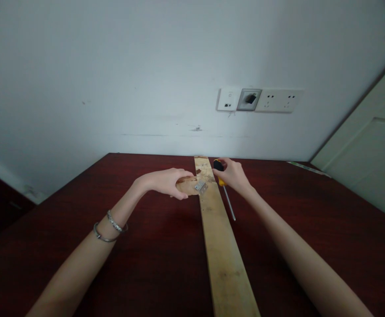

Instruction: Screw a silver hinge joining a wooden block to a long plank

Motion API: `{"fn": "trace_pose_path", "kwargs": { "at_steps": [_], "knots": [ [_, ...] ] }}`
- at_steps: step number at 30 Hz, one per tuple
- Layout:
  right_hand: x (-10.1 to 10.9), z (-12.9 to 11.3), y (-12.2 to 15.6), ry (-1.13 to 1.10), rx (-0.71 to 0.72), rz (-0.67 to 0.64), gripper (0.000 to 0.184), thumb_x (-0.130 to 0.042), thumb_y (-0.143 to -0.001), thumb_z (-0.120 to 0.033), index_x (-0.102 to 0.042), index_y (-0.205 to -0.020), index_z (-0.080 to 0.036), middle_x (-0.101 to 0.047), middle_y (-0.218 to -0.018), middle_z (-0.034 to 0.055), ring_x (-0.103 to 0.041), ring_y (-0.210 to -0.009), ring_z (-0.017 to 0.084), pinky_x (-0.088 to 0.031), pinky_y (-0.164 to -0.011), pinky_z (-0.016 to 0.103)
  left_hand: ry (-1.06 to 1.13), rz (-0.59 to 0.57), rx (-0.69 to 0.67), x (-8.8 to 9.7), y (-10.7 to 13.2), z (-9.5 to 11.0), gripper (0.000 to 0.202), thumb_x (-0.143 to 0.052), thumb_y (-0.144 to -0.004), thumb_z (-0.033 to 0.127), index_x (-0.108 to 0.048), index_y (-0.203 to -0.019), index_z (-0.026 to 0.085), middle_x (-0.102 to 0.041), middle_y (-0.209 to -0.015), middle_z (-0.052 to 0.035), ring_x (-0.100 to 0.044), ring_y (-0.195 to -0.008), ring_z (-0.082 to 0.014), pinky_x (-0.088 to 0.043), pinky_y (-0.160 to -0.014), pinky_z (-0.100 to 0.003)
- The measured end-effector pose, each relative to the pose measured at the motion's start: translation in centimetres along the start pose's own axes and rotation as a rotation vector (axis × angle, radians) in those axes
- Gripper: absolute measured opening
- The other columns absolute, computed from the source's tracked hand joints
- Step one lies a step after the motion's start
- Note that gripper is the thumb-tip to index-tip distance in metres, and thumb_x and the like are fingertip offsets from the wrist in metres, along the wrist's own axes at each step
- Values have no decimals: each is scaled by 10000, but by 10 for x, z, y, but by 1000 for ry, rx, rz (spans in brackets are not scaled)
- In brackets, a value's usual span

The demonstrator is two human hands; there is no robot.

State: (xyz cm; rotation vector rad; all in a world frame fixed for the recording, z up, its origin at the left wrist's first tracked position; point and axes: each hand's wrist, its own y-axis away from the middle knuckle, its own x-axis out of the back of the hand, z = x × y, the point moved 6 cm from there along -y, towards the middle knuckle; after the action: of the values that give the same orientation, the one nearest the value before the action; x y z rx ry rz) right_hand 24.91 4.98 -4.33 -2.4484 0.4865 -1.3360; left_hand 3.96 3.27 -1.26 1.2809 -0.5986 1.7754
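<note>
My left hand (171,181) is closed around a short wooden block (187,186) that sits against the left side of a long wooden plank (223,246). A small metal hinge (201,187) lies at the joint, partly on the block and partly on the plank. To the right of the plank, my right hand (232,172) grips a screwdriver (221,179) by its yellow and black handle. Its metal shaft points down toward me, with the tip beside the plank's right edge and apart from the hinge. Two silver bangles (109,229) circle my left wrist.
The dark red table (146,264) meets a white wall (146,79) at its back edge. Sockets (275,101) are set in the wall, one with a black plug. A thin strip (308,168) lies at the back right, near a pale door (374,154).
</note>
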Motion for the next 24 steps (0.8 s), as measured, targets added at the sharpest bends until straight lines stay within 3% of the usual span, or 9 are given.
{"fn": "trace_pose_path", "kwargs": {
  "at_steps": [8, 18, 24],
  "knots": [
    [-33, -1, 12, 173, -2, -173, 409, -582, -736, -329, -575, -1100, -144, -699, -986, 157, -654, -947, 301, -473, -757, 326, 26, -16, 15, -3, 0, -4, 645, -643, -708, 376, -455, -1293, 182, -574, -1231, -91, -596, -989, -222, -431, -817, -299],
    [-41, 4, 15, 206, -2, -225, 416, -619, -725, -341, -539, -1084, -147, -691, -977, 150, -651, -922, 283, -446, -711, 297, 43, -28, 38, -6, -2, -4, 628, -645, -690, 357, -483, -1266, 166, -609, -1153, -89, -619, -866, -186, -435, -739, -270],
    [-45, 9, 15, 206, -5, -234, 423, -632, -717, -356, -548, -1074, -144, -685, -985, 155, -646, -928, 293, -445, -714, 308, 151, -108, 65, -10, 0, -2, 641, -619, -722, 343, -421, -1305, 164, -610, -1136, -105, -613, -647, -123, -435, -547, -224]
  ]
}}
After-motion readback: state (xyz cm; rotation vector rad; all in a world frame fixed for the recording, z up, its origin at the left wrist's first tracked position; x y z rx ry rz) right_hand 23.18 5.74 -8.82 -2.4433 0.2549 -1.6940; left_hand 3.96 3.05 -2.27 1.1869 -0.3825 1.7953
